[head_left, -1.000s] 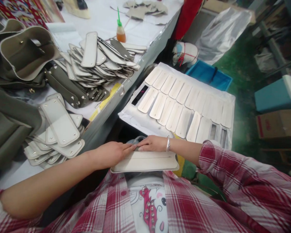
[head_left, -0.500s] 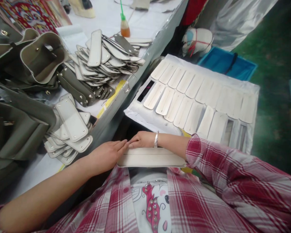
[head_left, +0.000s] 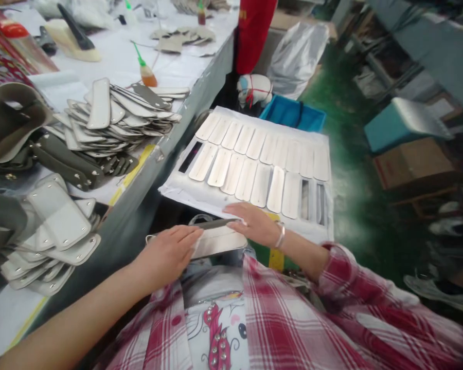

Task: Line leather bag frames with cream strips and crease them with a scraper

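Note:
An off-white leather strip [head_left: 219, 242] with rounded ends lies across my lap side, its dark edge showing along the far side. My left hand [head_left: 173, 253] lies over the left part of it, fingers bent across and the thumb hidden. At the right end, my right hand [head_left: 256, 224] has its thumb against the strip and its fingers stretched out above the far edge, with a gap between. Beyond my hands, several similar white strips [head_left: 237, 177] lie in two rows on a white-covered board [head_left: 170, 187]. A silver bangle [head_left: 280, 235] circles my right wrist.
On the table at left are a heap of riveted white strips [head_left: 100, 105], a smaller stack [head_left: 57, 221], olive bag pieces [head_left: 13, 123] and a glue bottle [head_left: 148, 77]. A blue crate [head_left: 293, 113] and a cardboard box [head_left: 412, 159] stand on the floor.
The view has turned to the right. My right hand has moved from beside my left fingers to the strip's right end, and the strip has tilted, its right end higher.

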Demonstrator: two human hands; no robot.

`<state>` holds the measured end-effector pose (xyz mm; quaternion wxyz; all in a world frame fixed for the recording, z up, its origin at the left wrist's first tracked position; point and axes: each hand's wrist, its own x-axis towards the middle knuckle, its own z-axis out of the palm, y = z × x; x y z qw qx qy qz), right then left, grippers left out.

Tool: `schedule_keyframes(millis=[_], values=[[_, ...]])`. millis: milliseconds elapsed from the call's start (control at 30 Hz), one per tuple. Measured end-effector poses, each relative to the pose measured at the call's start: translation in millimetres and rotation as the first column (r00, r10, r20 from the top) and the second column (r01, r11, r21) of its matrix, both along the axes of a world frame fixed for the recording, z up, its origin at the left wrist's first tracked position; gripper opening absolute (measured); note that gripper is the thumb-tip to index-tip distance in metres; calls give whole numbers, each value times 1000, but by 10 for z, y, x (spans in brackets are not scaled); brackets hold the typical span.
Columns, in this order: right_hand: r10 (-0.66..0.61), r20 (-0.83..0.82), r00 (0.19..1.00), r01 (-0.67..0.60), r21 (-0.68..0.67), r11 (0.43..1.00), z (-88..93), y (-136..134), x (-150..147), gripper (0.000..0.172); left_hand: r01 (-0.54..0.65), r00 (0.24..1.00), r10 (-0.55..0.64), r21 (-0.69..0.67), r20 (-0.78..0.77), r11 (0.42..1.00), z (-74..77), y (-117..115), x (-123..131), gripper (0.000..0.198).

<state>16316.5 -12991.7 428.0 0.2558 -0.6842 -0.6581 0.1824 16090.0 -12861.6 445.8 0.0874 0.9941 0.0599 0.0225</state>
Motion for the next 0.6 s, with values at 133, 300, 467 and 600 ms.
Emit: schedule_keyframes(millis=[133, 300, 467, 600], values=[[-253, 33, 967, 241, 201, 949, -163, -720, -253, 31, -76, 991, 93, -172, 95, 982, -201, -442, 254, 28], [-273, 81, 959, 253, 194, 948, -458, -811, -430, 24, -118, 991, 121, -65, 56, 991, -286, -610, 372, 12], [-248, 98, 964, 228, 178, 957, -411, -675, -416, 26, -135, 990, 138, -95, 35, 986, -233, -576, 366, 17], [-294, 128, 947, 276, 140, 951, -325, -623, -472, 24, -182, 983, 183, -69, 10, 981, -235, -601, 424, 18]])
